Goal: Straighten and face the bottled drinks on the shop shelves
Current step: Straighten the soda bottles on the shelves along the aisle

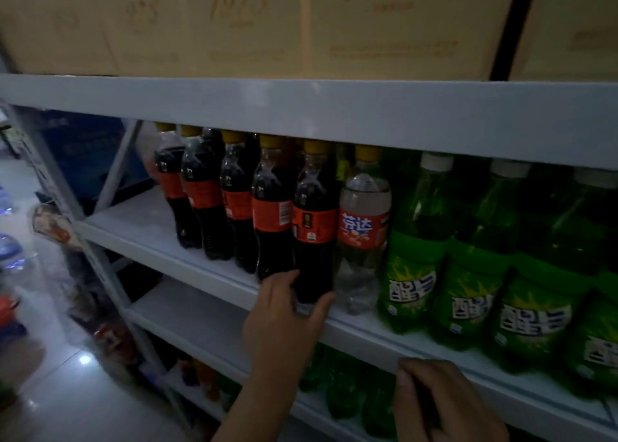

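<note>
At the far left, a glossy tiled floor (pixel 67 391) is seen with a bright spot of reflected light. The wrapped packs standing on it are too blurred to be identified. A pale painted metal upright (pixel 102 264) is set at a slant in the frame and carries a smooth, pale shelf (pixel 140 227).

On this shelf, 5 dark bottles (pixel 234 194) are lined up along the front. They are of clear waisted plastic, with yellow caps and orange-red paper labels. More caps are glimpsed behind them, but the back rows are lost in shadow. The last dark bottle (pixel 314 227), at the right end of the row, stands upright at the shelf's front edge. It is gripped round its base by the left hand (pixel 284 321), with the fingers on its left side and the thumb on its right.

Just beside it, a clear bottle (pixel 363 227) with a yellow cap and a red label is placed. After it, rounded green bottles (pixel 414 274) with white caps and green labels are packed closely together, and the row is cut off at the right edge.

Plain cardboard boxes (pixel 401 23) with faint printing are stacked on the shelf above, their tops out of frame. More green bottles are dimly seen on the shelf below.

The right hand (pixel 444 401) is held apart at the lower right, near the shelf's front lip. Its fingers are bent, and whether anything is held cannot be told.
</note>
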